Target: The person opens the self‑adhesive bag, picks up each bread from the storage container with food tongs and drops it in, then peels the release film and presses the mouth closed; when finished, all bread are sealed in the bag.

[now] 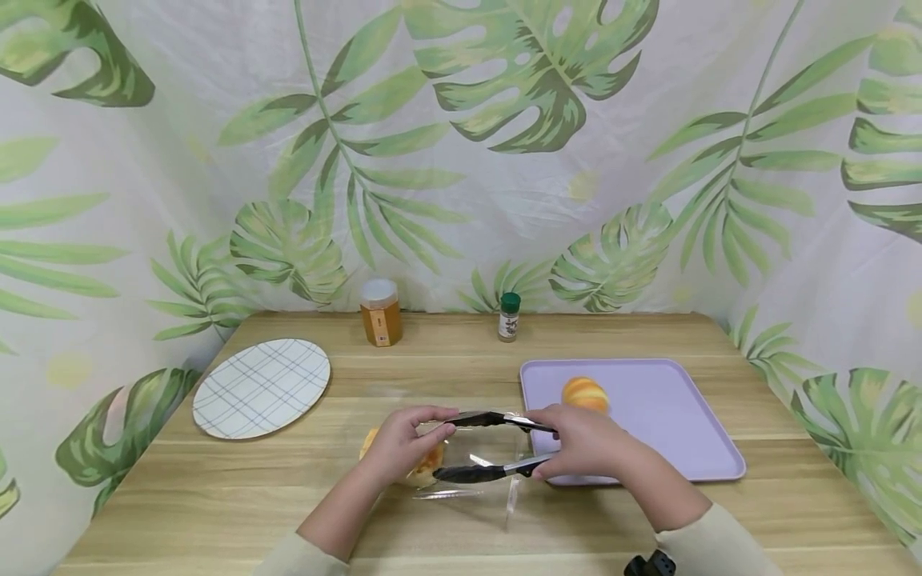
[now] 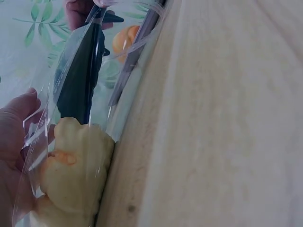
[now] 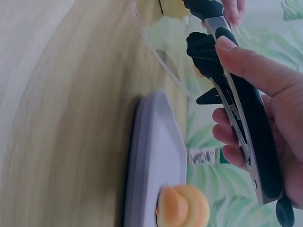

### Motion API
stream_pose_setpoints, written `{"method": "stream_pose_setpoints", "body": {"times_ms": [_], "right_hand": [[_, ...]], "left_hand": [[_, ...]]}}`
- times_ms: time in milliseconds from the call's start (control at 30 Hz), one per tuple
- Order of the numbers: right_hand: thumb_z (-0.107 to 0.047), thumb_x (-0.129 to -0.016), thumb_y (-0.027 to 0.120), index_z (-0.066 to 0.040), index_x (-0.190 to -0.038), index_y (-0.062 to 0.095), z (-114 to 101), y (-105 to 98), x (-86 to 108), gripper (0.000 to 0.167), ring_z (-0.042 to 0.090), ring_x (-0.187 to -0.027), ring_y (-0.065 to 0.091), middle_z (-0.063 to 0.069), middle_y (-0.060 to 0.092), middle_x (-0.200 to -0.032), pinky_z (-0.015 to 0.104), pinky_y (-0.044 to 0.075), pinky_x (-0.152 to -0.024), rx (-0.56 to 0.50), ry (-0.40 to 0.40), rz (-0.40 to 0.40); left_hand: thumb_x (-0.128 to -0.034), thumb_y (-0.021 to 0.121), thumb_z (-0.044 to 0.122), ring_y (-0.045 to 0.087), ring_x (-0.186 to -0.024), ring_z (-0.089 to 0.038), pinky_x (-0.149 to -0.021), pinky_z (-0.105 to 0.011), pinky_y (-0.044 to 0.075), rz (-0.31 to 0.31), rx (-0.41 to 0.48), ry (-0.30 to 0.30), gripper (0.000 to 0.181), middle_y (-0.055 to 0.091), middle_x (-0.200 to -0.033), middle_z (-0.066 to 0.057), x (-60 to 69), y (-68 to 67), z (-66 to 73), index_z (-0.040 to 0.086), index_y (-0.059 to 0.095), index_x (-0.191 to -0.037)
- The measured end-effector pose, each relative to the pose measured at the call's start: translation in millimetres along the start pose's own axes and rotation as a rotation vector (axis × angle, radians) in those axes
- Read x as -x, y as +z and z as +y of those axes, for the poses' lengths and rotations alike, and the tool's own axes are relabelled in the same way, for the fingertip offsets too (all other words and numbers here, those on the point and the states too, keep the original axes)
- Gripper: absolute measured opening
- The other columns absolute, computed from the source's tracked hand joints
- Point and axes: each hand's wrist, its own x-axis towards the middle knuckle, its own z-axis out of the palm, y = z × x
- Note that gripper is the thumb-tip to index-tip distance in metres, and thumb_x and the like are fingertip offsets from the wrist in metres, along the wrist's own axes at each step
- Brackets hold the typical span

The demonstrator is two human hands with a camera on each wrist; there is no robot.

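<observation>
My right hand [image 1: 587,440] grips a pair of black-and-silver tongs [image 3: 246,127]. Their black tips point left and stand apart in the head view. A clear plastic bag [image 1: 468,492] lies around the front of the tongs, and my left hand [image 1: 406,448] holds it by its side. Inside the bag is a lumpy golden bread [image 2: 75,170], partly covered by the left hand in the head view. One tong tip is right beside the bread; whether they touch I cannot tell. A round striped bun [image 1: 585,394] sits on the purple tray [image 1: 663,416].
A checked round plate [image 1: 262,388] lies at the left of the wooden table [image 1: 216,512]. Toward the back edge stand an amber jar [image 1: 380,314] with a pale lid and a small green-capped shaker [image 1: 508,318]. A leaf-patterned cloth [image 1: 461,192] hangs behind.
</observation>
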Motion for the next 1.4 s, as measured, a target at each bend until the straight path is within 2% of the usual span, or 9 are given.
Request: {"method": "stream_pose_setpoints", "body": {"times_ms": [300,433,667,800,867,1033,1200,1300,1400], "right_hand": [[-0.048,-0.066,0.086,-0.014,-0.129,0.062,21,-18,34.9,0.076,0.014,-0.093,0.063,-0.002,0.069,-0.113,0.037,0.054,-0.078,0.025,0.084,0.081],[-0.05,-0.069,0.084,-0.011,-0.131,0.062,29,-26,55.4,0.077,0.016,-0.095,0.065,0.001,0.069,-0.118,0.038,0.055,-0.081,0.011,0.139,0.129],[-0.057,-0.07,0.082,-0.004,-0.132,0.059,43,-26,91.3,0.085,0.024,-0.098,0.066,0.013,0.067,-0.122,0.047,0.055,-0.084,-0.004,0.299,0.246],[-0.052,-0.07,0.083,0.002,-0.131,0.058,51,-19,108.4,0.085,0.036,-0.105,0.065,0.022,0.067,-0.12,0.055,0.052,-0.088,-0.018,0.367,0.317],[-0.05,-0.071,0.083,0.004,-0.13,0.057,54,-15,115.0,0.084,0.04,-0.106,0.064,0.025,0.066,-0.119,0.057,0.051,-0.088,-0.019,0.403,0.335],[-0.056,-0.073,0.079,0.01,-0.132,0.052,56,-2,124.1,0.092,0.049,-0.11,0.059,0.033,0.061,-0.123,0.061,0.049,-0.088,-0.008,0.544,0.306],[-0.06,-0.075,0.076,0.012,-0.136,0.045,50,9,122.9,0.1,0.055,-0.116,0.053,0.039,0.054,-0.127,0.064,0.047,-0.09,-0.017,0.655,0.264],[-0.06,-0.075,0.075,0.013,-0.137,0.043,45,13,119.9,0.101,0.055,-0.117,0.053,0.04,0.053,-0.128,0.063,0.047,-0.09,-0.02,0.694,0.254],[-0.058,-0.075,0.076,0.013,-0.137,0.042,40,15,117.0,0.1,0.054,-0.116,0.053,0.04,0.053,-0.127,0.063,0.048,-0.09,-0.028,0.714,0.241]], "left_hand": [[-0.0928,0.067,0.023,0.064,-0.117,-0.025,-0.102,-0.049,0.05,0.007,0.036,-0.123,0.025,0.072,-0.118,-0.002,-3.0,0.4,-1.2,0.009,0.072,-0.113],[-0.0925,0.068,0.022,0.068,-0.097,-0.018,-0.092,-0.043,0.055,0.023,0.045,-0.167,0.024,0.073,-0.116,-0.002,-5.9,0.0,-3.6,0.011,0.073,-0.113],[-0.0918,0.069,0.022,0.064,-0.099,-0.011,-0.089,-0.035,0.054,0.066,0.011,-0.167,0.024,0.074,-0.114,-0.001,-12.1,-1.7,-9.9,0.011,0.073,-0.112],[-0.0925,0.068,0.023,0.058,-0.068,-0.008,-0.066,-0.026,0.053,0.074,0.021,-0.183,0.024,0.073,-0.115,-0.005,-15.9,-4.0,-13.2,0.011,0.073,-0.113],[-0.0929,0.068,0.024,0.041,-0.05,-0.006,-0.051,-0.022,0.043,0.079,0.031,-0.19,0.025,0.073,-0.115,-0.007,-17.9,-5.0,-14.3,0.01,0.073,-0.113],[-0.094,0.067,0.027,0.027,-0.039,-0.005,-0.041,-0.02,0.033,0.115,0.036,-0.226,0.026,0.072,-0.117,-0.009,-21.4,-6.2,-15.1,0.012,0.072,-0.115],[-0.0948,0.066,0.03,0.067,-0.074,-0.016,-0.072,-0.033,0.058,0.194,-0.003,-0.227,0.028,0.072,-0.118,-0.009,-22.7,-4.3,-13.7,0.011,0.072,-0.115],[-0.0952,0.065,0.03,0.065,-0.11,-0.023,-0.093,-0.042,0.055,0.21,-0.013,-0.222,0.029,0.071,-0.119,-0.01,-22.7,-2.9,-11.8,0.011,0.072,-0.115],[-0.0954,0.065,0.028,0.065,-0.111,-0.024,-0.09,-0.04,0.056,0.203,-0.006,-0.225,0.028,0.071,-0.12,-0.01,-22.3,-1.6,-11.1,0.01,0.071,-0.116]]}}
